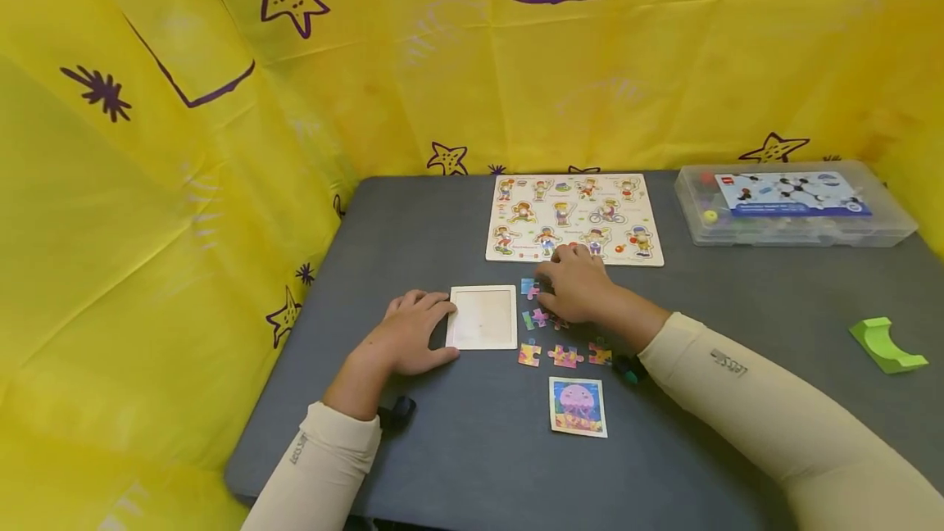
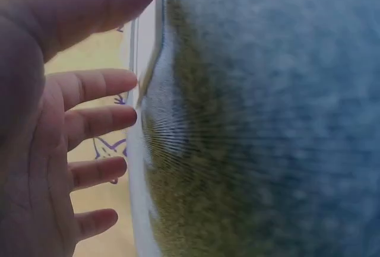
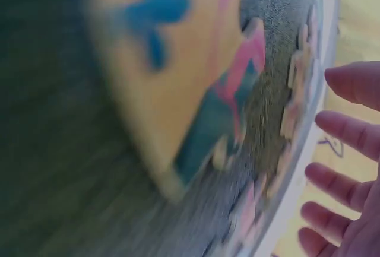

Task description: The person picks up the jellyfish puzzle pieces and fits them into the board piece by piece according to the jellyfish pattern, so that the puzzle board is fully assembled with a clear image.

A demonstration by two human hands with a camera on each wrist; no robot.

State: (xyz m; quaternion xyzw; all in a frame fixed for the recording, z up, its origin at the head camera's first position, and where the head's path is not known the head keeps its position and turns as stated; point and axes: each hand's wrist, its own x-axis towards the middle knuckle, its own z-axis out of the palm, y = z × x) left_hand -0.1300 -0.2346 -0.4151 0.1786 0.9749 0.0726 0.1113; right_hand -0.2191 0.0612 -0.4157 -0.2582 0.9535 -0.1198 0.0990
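Puzzle pieces [image 1: 565, 356] lie on worktop [image 1: 465, 465], right of shallow tray [image 1: 483, 323]; likely light, stiff, slick when flat; pinch by edges, sparing tabs; left hand [image 1: 410, 336] spread at tray's left edge; right hand [image 1: 578, 287] over pieces, fingers loosely extended, apparently holding nothing.

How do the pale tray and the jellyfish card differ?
The tray is bare; the jellyfish card shows a pink jellyfish on blue. The tray looks larger than the card. The left hand is at the tray's edge, away from the card. Both lie on the table.
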